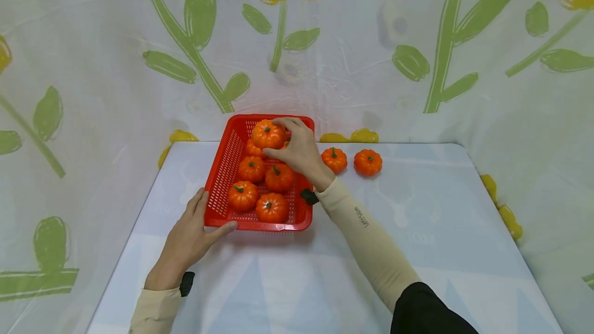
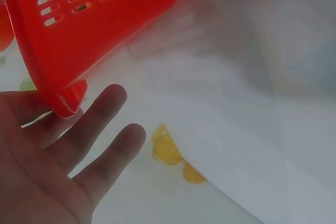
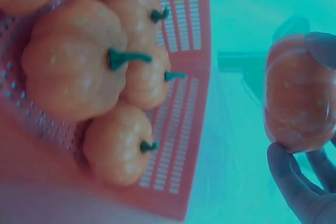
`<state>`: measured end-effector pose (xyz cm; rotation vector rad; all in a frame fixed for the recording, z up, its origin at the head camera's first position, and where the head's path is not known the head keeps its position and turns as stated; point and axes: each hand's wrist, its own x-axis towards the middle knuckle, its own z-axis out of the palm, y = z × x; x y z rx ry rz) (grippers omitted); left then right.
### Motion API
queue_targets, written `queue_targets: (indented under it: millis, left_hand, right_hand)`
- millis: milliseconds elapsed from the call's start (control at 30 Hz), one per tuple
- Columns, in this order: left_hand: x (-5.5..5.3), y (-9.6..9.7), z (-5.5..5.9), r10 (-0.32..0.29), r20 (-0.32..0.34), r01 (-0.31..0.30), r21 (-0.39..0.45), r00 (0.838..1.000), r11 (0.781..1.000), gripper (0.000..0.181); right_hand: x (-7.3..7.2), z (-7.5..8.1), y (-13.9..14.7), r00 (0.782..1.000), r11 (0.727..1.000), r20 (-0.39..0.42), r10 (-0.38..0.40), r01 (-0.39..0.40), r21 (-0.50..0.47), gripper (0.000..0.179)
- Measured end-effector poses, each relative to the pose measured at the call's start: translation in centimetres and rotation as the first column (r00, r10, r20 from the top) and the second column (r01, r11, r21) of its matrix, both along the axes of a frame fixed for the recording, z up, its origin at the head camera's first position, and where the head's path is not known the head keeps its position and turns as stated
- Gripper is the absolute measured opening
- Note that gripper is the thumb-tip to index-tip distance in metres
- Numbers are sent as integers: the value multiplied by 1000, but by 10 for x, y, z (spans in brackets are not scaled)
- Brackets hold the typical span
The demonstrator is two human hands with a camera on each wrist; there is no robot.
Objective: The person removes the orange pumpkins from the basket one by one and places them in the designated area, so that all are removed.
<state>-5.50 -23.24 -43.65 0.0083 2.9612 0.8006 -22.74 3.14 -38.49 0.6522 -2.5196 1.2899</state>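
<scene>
A red plastic basket (image 1: 215,189) with slotted walls stands at the back of the table, holding several small orange pumpkins (image 1: 279,178) with green stems. My left hand (image 1: 186,237) grips its near left corner, thumb on the front rim and fingers along the left side. In the left wrist view, two fingers of that hand (image 2: 47,156) stretch past the rim corner. My right hand (image 1: 299,149) pinches another pumpkin (image 1: 268,134) between thumb and fingers, above those at the basket's far end. In the right wrist view, the held pumpkin (image 3: 298,95) appears beyond the basket wall.
Two more pumpkins, one nearer (image 1: 334,160) and one farther right (image 1: 368,163), sit on the table to the right of the basket. The pale patterned table (image 1: 417,251) meets a flower-printed curtain (image 1: 352,66) at its back edge.
</scene>
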Motion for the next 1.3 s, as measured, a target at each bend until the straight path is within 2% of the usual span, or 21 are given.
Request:
queue_targets:
  millis: [367,533,633,800,1067,1300]
  left_hand:
    - [0,0,-1,2,1,-2,0,1000,1000,120]
    - [0,0,-1,3,4,-3,-4,1000,1000,120]
    - [0,0,0,8,9,-8,2,1000,1000,119]
    - [0,-1,1,11,17,-11,7,1000,1000,119]
    - [-1,-1,1,9,8,-9,5,1000,1000,119]
    - [-3,2,0,11,10,-11,-1,1000,1000,120]
  right_hand:
    - [0,-4,54,997,993,8,-77,78,-92,67]
    - [1,-13,84,992,982,17,-129,130,-140,67]
    - [2,-18,102,986,973,-4,-165,162,-166,66]
    - [5,-26,132,974,963,-42,-224,215,-161,66]
    - [8,-33,174,958,948,-49,-282,271,-167,69]
    - [13,-45,210,940,937,-56,-336,328,-118,71]
